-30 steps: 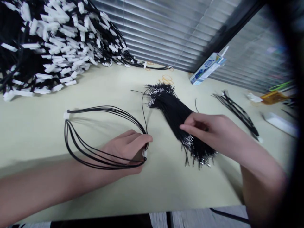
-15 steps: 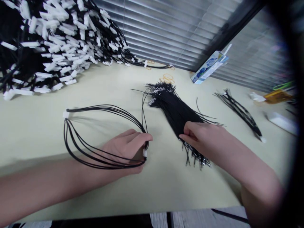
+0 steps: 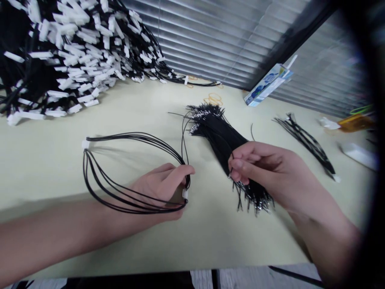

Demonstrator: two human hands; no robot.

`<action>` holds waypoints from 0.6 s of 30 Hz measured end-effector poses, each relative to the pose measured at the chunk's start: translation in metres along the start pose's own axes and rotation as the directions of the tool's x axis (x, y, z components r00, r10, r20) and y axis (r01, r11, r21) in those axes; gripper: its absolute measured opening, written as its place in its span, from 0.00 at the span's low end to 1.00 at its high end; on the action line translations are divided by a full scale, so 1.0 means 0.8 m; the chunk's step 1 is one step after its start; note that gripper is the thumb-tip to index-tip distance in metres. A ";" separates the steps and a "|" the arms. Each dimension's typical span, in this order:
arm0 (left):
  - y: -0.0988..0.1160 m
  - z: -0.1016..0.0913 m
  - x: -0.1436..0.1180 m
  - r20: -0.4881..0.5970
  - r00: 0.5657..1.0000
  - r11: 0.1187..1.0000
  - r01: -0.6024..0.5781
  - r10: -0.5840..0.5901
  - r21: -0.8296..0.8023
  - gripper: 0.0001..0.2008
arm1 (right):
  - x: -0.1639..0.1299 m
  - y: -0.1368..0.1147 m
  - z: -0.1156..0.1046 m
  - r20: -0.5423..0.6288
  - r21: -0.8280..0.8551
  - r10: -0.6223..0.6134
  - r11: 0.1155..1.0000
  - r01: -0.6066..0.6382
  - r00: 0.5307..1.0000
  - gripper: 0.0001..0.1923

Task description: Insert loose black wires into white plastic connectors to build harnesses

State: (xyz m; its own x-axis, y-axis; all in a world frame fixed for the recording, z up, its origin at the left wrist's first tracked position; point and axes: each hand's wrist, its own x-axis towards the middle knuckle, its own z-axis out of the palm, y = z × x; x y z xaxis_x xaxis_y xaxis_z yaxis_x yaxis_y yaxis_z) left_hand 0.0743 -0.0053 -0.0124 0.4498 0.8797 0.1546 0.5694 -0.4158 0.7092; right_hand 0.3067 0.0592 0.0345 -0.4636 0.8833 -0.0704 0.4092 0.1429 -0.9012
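Observation:
Closed around one end of a looped wire harness (image 3: 144,138) is my left hand (image 3: 161,186). Thin black wires run between a white connector (image 3: 86,143) at the loop's left end and another white connector (image 3: 185,194) by my left fingers. My right hand (image 3: 255,164) is over the lower part of a thick bundle of loose black wires (image 3: 221,132) with small metal terminals at both ends. Its thumb and fingertips pinch a single black wire (image 3: 232,157), whose metal tip shows just below them. The rest of that wire is hard to separate from the bundle.
A big heap of black cables with white connectors (image 3: 75,60) fills the back left. Yellow rubber bands (image 3: 213,99) lie behind the bundle. A blue-white carton (image 3: 267,85) stands by the blinds. Further right are a smaller cable bunch (image 3: 306,140) and an orange item (image 3: 356,122).
My right hand has turned palm-up and lifted a little off the bundle, now with a wire between its fingertips. My left hand keeps its hold on the harness.

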 end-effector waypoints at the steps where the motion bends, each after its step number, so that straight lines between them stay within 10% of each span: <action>1: -0.001 0.001 0.000 -0.012 1.000 1.000 -0.006 0.006 -0.008 0.24 | -0.001 0.001 0.009 0.073 0.142 0.034 0.989 -0.044 0.997 0.06; 5: -0.004 0.007 0.000 -0.075 0.997 1.000 -0.006 0.006 -0.003 0.26 | -0.005 0.006 0.047 0.362 0.335 0.125 0.907 -0.254 0.924 0.05; 11: -0.004 0.008 -0.001 -0.072 0.997 0.999 -0.028 0.029 0.015 0.27 | -0.007 0.013 0.071 0.137 -0.090 -0.100 0.990 0.113 0.986 0.05; 18: -0.005 0.007 -0.001 -0.079 0.996 1.000 -0.029 0.029 0.006 0.26 | -0.005 0.019 0.069 0.122 -0.216 -0.192 0.953 0.214 0.974 0.04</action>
State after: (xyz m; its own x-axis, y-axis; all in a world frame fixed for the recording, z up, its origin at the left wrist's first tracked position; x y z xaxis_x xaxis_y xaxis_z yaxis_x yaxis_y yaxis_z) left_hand 0.0757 -0.0053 -0.0190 0.4106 0.8827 0.2287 0.5605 -0.4422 0.7003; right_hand 0.2714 0.0330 -0.0026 -0.6254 0.7786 0.0521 0.4600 0.4217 -0.7814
